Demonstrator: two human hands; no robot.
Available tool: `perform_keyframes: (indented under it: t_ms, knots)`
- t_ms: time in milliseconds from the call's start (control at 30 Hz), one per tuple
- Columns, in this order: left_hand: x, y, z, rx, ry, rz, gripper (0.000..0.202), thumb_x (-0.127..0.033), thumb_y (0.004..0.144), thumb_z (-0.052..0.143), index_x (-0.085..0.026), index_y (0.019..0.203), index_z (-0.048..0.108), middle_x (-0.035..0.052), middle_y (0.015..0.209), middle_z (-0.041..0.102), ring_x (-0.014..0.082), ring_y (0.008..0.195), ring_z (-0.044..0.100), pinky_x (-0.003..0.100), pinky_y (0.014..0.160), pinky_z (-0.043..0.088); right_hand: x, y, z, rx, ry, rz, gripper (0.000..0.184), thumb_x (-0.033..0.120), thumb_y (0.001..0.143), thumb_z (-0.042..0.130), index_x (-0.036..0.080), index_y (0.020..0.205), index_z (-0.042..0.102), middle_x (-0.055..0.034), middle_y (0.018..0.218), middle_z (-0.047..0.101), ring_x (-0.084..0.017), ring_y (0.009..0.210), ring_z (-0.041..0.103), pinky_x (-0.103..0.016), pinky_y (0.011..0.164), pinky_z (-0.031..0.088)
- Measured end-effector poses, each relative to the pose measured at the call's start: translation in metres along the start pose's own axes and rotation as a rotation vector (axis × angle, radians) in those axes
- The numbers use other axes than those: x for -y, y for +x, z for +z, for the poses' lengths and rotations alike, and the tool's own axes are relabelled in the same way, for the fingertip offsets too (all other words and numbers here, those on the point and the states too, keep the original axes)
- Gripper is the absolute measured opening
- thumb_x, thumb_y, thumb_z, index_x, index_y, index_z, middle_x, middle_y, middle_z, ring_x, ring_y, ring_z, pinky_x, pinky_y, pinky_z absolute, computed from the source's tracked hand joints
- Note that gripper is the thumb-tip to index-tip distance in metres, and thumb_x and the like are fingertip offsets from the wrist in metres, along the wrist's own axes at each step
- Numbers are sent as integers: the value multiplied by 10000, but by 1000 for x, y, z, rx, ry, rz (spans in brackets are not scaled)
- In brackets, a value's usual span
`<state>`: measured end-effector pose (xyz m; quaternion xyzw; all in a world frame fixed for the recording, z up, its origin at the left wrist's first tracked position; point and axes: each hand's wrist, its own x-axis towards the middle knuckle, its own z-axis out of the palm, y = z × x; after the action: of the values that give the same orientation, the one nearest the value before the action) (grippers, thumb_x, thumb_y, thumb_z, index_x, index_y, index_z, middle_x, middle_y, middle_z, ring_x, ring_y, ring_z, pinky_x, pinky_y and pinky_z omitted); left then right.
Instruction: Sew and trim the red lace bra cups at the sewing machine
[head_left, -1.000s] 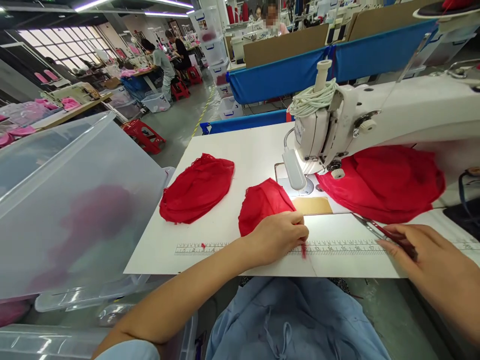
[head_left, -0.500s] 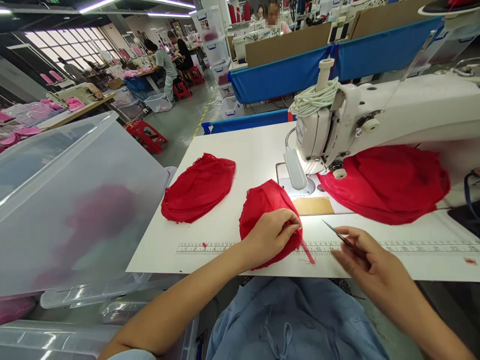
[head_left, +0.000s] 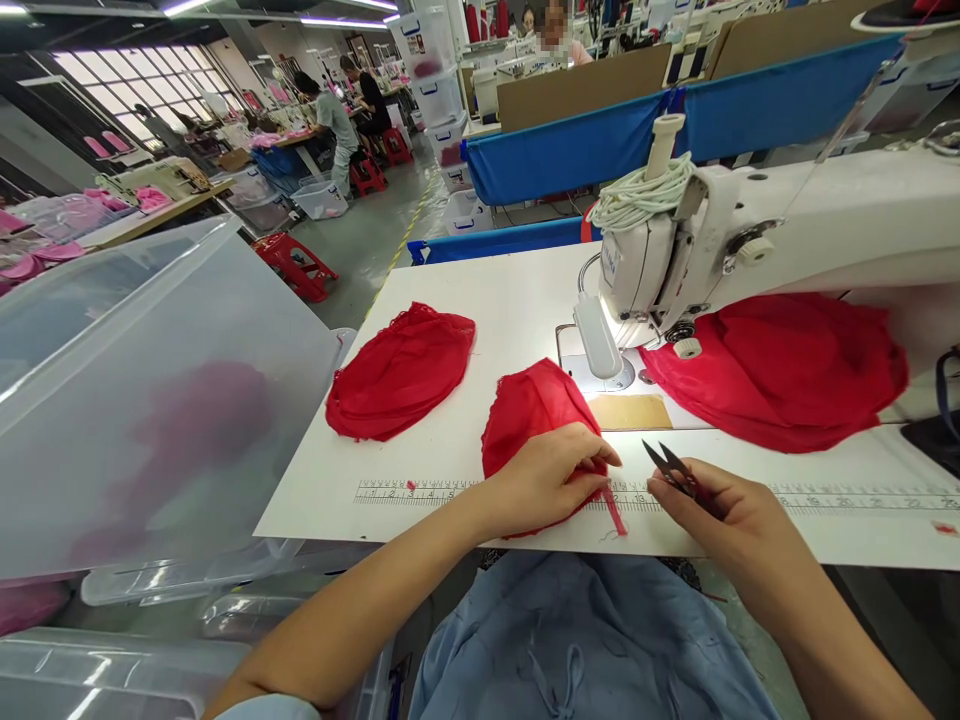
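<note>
My left hand point(head_left: 559, 470) lies on a rounded red fabric piece point(head_left: 536, 400) near the table's front edge. Its thumb and forefinger are apart, with the fabric's right edge beneath them. A thin red strip point(head_left: 616, 512) with loose threads trails from below the fingertips. To the right, my right hand point(head_left: 724, 510) is closed around small dark thread snips point(head_left: 670, 468). The two blades stand apart and point toward the left hand, touching no fabric. Another red fabric stack point(head_left: 405, 375) lies on the left of the table.
A white sewing machine point(head_left: 750, 240) stands at the right, a large red fabric pile point(head_left: 787, 370) under its arm. A printed ruler point(head_left: 810, 497) runs along the white table point(head_left: 525, 290). A big translucent bin point(head_left: 172, 400) adjoins the left side. Co-workers sit farther back.
My left thumb and forefinger have parted from their pinch at the fabric edge. The snips' blades have spread, and my right hand has shifted slightly left.
</note>
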<state>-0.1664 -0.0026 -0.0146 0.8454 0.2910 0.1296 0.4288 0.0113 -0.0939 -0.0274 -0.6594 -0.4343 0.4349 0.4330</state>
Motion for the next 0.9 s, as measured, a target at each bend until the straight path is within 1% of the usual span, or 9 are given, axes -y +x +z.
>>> perform_keyframes:
  t_ms: [67, 167, 233, 300, 433, 533, 667, 800, 900]
  knots:
    - [-4, 0, -2, 48, 81, 22, 211, -98, 882, 500, -158, 1052, 609, 67, 1041, 612, 171, 965, 595, 275, 851, 492, -2, -1, 2, -1, -33, -17, 334, 526, 774, 615, 213, 658, 606, 37, 578, 428, -114, 546, 368, -233, 482, 285]
    - [-6, 1, -2, 101, 168, 24, 332, 4, 824, 433, -146, 1082, 579, 81, 1073, 595, 185, 1014, 573, 296, 887, 478, -4, -2, 6, -7, -211, -40, 339, 568, 748, 609, 231, 745, 654, 33, 567, 513, -131, 526, 456, -241, 489, 344]
    - [-5, 1, -1, 89, 132, -6, 356, 29, 797, 415, -137, 1084, 546, 84, 1071, 600, 181, 995, 575, 304, 884, 479, -4, -2, 11, 11, -385, -24, 383, 588, 702, 620, 247, 863, 683, 32, 543, 554, -163, 523, 522, -258, 490, 363]
    - [-2, 1, 0, 48, 29, -43, 313, 14, 813, 408, -144, 1057, 524, 72, 1042, 612, 166, 948, 585, 293, 852, 488, -1, -1, 15, 37, -531, -6, 404, 582, 701, 591, 257, 920, 686, 26, 529, 581, -191, 530, 562, -269, 490, 360]
    - [4, 2, 1, -5, -92, -61, 266, 25, 823, 402, -162, 967, 525, 37, 957, 610, 133, 845, 574, 256, 779, 483, 5, 6, 19, 137, -654, -39, 275, 452, 796, 456, 261, 771, 652, 7, 582, 619, -182, 550, 552, -268, 501, 328]
    - [5, 2, 0, 12, -34, -3, 155, -30, 854, 481, -161, 882, 559, 30, 918, 587, 141, 838, 557, 251, 761, 466, 3, 12, 14, 236, -557, -56, 295, 441, 823, 441, 234, 652, 560, 13, 563, 543, -153, 541, 470, -264, 504, 301]
    - [7, 2, 0, 43, 52, 36, 98, -80, 875, 534, -157, 842, 586, 30, 897, 571, 148, 842, 547, 245, 752, 450, -4, 16, 4, 323, -290, -37, 363, 508, 825, 492, 212, 615, 482, 45, 553, 384, -112, 532, 327, -252, 489, 247]
    - [9, 2, -2, 91, 59, 78, 252, -32, 901, 423, -167, 942, 632, 41, 957, 564, 138, 876, 545, 229, 776, 442, -4, 13, 1, 336, -103, 62, 365, 535, 778, 568, 198, 650, 512, 56, 594, 325, -101, 562, 266, -245, 494, 204]
    - [8, 4, -4, 124, 37, 84, 213, -114, 937, 443, -164, 970, 648, 40, 933, 557, 138, 851, 541, 225, 755, 434, 2, 10, 2, 306, -23, 111, 367, 541, 757, 600, 188, 674, 543, 54, 617, 322, -100, 583, 262, -244, 510, 199]
